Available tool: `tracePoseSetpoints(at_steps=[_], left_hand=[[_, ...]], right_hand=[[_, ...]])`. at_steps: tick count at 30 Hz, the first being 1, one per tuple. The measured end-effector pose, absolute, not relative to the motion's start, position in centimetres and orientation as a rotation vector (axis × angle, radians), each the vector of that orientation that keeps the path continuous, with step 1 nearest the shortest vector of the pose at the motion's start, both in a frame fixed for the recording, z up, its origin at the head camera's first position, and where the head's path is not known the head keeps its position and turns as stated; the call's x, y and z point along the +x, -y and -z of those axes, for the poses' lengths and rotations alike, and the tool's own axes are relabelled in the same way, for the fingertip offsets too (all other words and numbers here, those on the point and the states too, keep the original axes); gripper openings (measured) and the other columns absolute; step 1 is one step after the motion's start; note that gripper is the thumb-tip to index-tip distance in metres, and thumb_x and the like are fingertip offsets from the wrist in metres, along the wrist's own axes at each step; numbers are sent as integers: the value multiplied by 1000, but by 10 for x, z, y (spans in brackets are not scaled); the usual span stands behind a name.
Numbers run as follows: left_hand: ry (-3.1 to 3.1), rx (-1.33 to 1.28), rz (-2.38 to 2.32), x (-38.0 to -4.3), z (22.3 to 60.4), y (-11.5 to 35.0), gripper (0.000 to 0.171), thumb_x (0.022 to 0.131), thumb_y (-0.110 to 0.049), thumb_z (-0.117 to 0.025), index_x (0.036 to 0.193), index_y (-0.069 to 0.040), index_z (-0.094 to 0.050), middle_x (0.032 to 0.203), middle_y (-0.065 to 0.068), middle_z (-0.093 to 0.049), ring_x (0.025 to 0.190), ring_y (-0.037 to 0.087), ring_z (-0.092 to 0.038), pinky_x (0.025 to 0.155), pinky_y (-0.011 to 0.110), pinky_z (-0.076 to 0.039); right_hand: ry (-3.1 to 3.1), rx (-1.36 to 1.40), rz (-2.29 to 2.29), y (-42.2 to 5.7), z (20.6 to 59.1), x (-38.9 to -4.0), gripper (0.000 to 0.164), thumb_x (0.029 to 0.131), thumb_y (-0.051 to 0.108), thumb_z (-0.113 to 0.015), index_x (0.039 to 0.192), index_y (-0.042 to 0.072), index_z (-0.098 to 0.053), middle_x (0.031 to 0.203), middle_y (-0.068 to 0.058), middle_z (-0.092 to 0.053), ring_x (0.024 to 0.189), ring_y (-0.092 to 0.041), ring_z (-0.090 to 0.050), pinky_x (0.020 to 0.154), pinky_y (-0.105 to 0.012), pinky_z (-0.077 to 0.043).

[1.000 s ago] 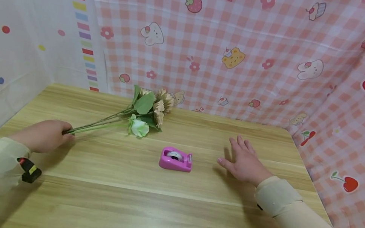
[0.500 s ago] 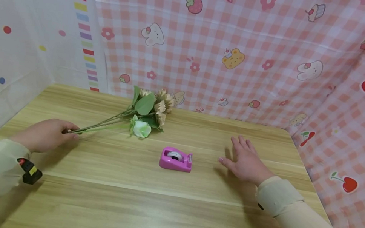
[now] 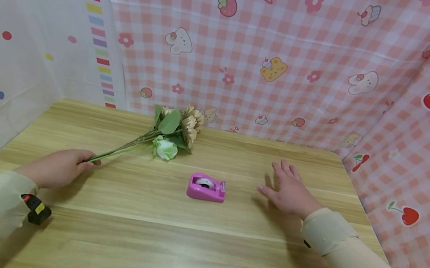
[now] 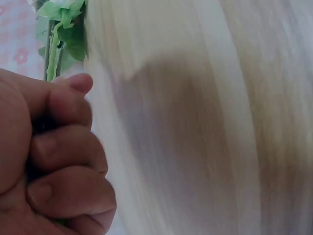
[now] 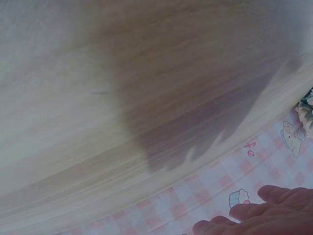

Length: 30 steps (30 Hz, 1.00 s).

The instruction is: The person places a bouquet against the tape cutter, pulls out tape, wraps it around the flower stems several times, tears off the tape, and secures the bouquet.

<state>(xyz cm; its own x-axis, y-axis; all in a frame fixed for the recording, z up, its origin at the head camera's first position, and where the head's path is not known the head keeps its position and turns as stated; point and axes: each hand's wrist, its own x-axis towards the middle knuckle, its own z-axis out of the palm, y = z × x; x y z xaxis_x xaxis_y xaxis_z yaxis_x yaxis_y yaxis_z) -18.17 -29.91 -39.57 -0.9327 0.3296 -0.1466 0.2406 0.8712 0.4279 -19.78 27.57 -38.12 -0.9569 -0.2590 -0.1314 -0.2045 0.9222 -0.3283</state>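
My left hand grips a bunch of artificial flowers by the lower stems; in the left wrist view its fingers curl round them. The flowers point to the back right, with beige blooms, green leaves and one pale green-white rose. A pink tape dispenser with a roll of clear tape stands mid-table between the hands. To its right, my right hand lies low over the table with fingers spread, holding nothing. Only its fingers show in the right wrist view.
The wood-grain table runs back to a pink checked cloth hung as a wall. A white dotted cloth closes the left side, and checked cloth with cherries the right.
My left hand has shifted right and a little nearer the body, gripping further up the stems. The blooms have barely moved. The right hand and tape dispenser stay put.
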Motion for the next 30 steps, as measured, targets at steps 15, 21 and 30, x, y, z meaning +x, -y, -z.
tracePoseSetpoints(at_steps=[15,21,30], left_hand=[[-2830,314,-781,-165,390,265,42,117,-34,-29,95,-8,-54,72,1,-40,64,18,-39,58,33,-37],[-2846,317,-882,-156,387,237,40,117,-34,-30,94,-7,-51,74,2,-38,65,18,-36,59,33,-35],[-2812,358,-1061,-142,386,170,38,116,-31,-33,91,-7,-49,72,1,-35,63,17,-32,57,32,-33]], right_hand=[[-2915,-336,491,-282,382,-197,94,103,54,-61,165,-5,-19,171,-36,-5,157,-60,-2,126,-73,-11],[-2907,-325,527,-285,378,-196,96,103,56,-59,166,-4,-17,172,-35,-2,157,-59,1,126,-74,-10],[-2929,-320,582,-289,375,-195,94,104,54,-59,166,-2,-17,173,-33,-4,158,-58,-3,125,-75,-12]])
